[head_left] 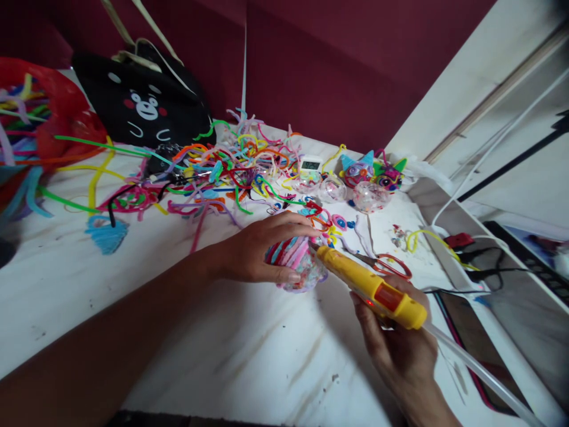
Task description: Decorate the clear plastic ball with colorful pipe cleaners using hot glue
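My left hand is closed around a clear ball wrapped in pink and striped pipe cleaners, holding it just above the white table. My right hand grips a yellow glue gun with a clear glue stick trailing from its back. The gun's tip touches the ball's right side.
A tangle of coloured pipe cleaners covers the far table. Behind it lie a black bear-face bag and a red bag. Decorated balls, a small timer and red-handled scissors sit at right. A phone and cables lie beside the table.
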`<state>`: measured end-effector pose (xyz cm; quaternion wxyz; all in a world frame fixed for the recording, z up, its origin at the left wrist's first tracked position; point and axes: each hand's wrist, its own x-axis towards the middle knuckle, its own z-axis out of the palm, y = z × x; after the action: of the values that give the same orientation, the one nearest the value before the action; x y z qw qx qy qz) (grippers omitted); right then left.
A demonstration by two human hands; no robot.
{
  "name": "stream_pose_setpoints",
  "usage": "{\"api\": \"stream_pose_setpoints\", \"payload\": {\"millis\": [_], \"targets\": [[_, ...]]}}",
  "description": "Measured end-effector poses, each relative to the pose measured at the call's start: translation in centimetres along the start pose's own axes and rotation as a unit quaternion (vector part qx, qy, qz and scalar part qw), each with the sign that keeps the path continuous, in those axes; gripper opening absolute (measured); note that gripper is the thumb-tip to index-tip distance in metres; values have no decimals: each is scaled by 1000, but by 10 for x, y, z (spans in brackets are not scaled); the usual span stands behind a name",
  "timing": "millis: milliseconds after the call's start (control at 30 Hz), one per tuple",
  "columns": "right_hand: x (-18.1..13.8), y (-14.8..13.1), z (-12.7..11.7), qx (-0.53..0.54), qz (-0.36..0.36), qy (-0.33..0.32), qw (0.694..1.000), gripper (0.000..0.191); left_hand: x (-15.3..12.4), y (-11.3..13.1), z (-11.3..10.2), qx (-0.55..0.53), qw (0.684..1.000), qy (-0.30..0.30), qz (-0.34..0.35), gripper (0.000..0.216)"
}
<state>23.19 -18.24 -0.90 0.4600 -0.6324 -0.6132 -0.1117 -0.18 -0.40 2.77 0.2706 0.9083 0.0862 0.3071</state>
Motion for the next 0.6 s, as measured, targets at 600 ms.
{"api": "stream_pose_setpoints", "payload": {"millis": [600], "targets": [[-4, 6, 4, 76, 91, -21, 993, 42, 0, 2, 0, 7, 1000, -1, 2, 65]]}}
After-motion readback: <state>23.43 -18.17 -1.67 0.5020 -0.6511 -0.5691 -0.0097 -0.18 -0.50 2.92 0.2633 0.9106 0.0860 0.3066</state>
